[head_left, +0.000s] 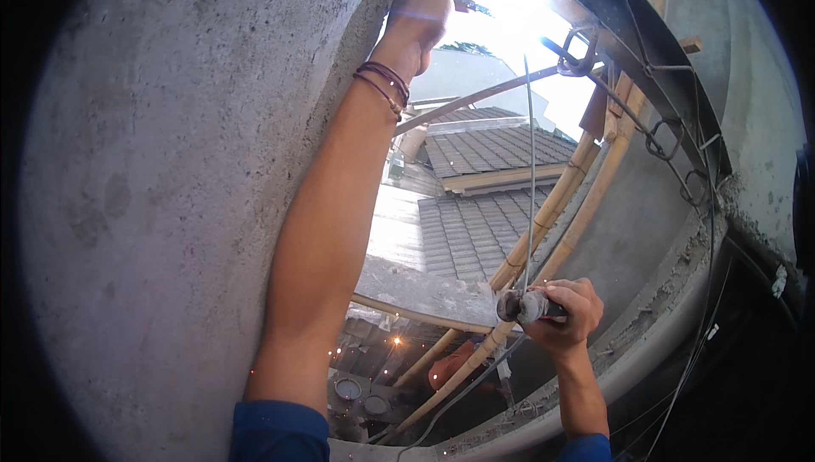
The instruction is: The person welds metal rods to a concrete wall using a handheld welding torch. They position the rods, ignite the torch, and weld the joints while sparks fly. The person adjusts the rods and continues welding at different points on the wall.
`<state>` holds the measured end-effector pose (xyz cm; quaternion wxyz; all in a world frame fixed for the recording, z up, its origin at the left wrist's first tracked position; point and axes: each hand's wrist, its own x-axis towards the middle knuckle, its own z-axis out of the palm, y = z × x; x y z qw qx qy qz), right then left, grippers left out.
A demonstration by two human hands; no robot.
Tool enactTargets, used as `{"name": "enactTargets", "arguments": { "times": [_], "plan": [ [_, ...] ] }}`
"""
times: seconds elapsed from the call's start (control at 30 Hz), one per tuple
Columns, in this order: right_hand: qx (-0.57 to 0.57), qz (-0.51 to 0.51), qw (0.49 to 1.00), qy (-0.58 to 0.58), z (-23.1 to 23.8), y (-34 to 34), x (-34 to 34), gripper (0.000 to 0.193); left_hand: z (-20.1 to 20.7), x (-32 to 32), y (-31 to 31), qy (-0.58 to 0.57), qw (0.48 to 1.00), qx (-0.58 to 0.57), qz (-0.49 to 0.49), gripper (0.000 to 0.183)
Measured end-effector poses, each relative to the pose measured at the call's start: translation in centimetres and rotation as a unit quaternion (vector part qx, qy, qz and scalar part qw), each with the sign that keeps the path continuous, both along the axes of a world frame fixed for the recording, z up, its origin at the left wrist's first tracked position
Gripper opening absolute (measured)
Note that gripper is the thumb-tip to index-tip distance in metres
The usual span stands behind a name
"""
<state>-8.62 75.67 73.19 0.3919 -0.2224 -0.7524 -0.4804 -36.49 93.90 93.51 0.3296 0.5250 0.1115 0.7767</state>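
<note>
My right hand [579, 313], low on the right, is wrapped round a welding electrode holder [533, 304] with a worn grey head. From its jaws a long thin welding rod [531, 173] points up toward a white glare at the top. My left arm stretches up along the concrete wall. At its end my left hand [420, 14] is closed beside the wall's edge; a dark object shows past its fingers, too washed out by the light to name. Upper right, a dark curved metal beam [658, 46] has twisted rebar with links [581, 53] below it.
A rough concrete wall [170, 165] fills the left. Bamboo poles [543, 224] slant through the opening, with tiled roofs [497, 152] beyond. Below are a concrete ledge [424, 292], a cable [458, 396] and buckets [347, 389]. Orange sparks [396, 340] scatter low down. Thin wires [705, 318] hang at right.
</note>
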Motion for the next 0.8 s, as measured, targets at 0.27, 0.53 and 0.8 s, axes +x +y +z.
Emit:
{"name": "enactTargets", "arguments": {
  "times": [0.27,0.53,0.8],
  "plan": [
    [-0.003,0.010,1.000,0.009,0.0,0.1,-0.2,0.057,-0.2,-0.5,-0.5,0.053,0.998,-0.011,0.023,0.036],
    [0.002,-0.001,1.000,0.011,0.2,-0.1,-0.4,0.058,-0.4,-0.4,-1.5,0.032,0.999,-0.006,0.002,0.029],
    [0.005,-0.002,1.000,0.012,0.3,0.0,-0.4,0.058,-0.5,-0.1,-1.9,0.013,0.999,-0.016,0.024,0.040]
  ]
}}
